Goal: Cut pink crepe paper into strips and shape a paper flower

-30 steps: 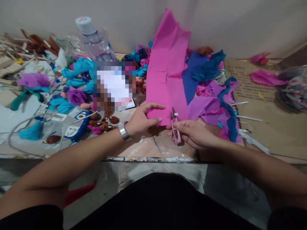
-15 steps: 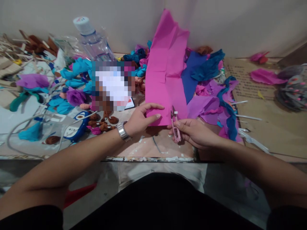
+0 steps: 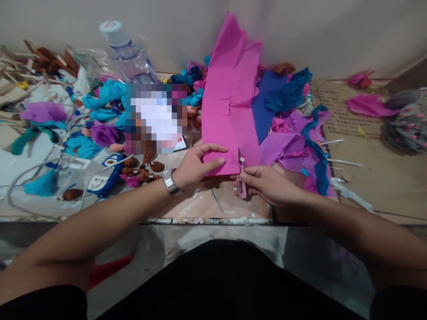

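Hands [image 3: 196, 167] sit at pink paper's [image 3: 231, 102] near edge (right [image 3: 269, 183] gripping snips [image 3: 242, 183]).

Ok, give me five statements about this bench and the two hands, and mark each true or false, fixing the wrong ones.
1. The right hand holds pink snips. True.
2. The metal watch is on the right wrist. False: it is on the left wrist.
3. The left hand touches the pink sheet, its thumb and index finger spread apart. True.
4. The clear bottle has a red cap. False: the cap is white.
5. The brown cardboard lies left of the pink sheet. False: it lies to the right, beyond the purple paper.
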A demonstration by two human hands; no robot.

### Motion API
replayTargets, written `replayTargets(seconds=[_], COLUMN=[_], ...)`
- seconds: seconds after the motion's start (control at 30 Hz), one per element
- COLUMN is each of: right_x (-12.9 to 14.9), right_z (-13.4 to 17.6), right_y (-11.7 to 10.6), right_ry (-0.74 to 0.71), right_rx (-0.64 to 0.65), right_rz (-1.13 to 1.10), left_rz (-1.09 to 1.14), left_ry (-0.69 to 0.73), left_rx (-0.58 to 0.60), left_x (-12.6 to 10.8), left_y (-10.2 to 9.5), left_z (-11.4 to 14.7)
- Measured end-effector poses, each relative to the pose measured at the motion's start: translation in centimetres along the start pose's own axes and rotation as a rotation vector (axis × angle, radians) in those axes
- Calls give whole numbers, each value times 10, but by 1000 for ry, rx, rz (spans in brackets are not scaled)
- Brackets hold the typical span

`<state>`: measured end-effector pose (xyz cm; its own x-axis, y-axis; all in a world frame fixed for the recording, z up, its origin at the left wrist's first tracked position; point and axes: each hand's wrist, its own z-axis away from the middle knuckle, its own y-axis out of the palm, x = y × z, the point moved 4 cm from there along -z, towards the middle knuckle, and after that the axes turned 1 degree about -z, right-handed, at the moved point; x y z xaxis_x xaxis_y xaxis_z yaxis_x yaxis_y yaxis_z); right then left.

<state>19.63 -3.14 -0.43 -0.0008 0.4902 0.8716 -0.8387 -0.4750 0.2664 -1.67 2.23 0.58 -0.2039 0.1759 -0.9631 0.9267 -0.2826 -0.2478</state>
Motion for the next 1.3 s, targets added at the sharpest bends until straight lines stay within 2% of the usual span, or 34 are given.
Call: replayTargets(seconds=[0.33,0.67,0.97,1.13,1.3], right_x=[2,1,0,0,-1], right_z=[-1,-2,-1,-1,-1], right_y=[-1,-1,0,1,2], right_ry=[-37,-47,-36,-24,-16], right_rx=[-19,-2,14,26,35], right_rz=[-7,-21,-58,-60,-54], left_rz=[49,-2,3,45,26], left_ry=[-19,17,52,105,77], left_rx=[-3,9,-35,-68,-59], left_x=[0,-3,-7,-8,-5], left_y=[1,0,3,-5,-9], left_z=[0,2,6,-3,-10])
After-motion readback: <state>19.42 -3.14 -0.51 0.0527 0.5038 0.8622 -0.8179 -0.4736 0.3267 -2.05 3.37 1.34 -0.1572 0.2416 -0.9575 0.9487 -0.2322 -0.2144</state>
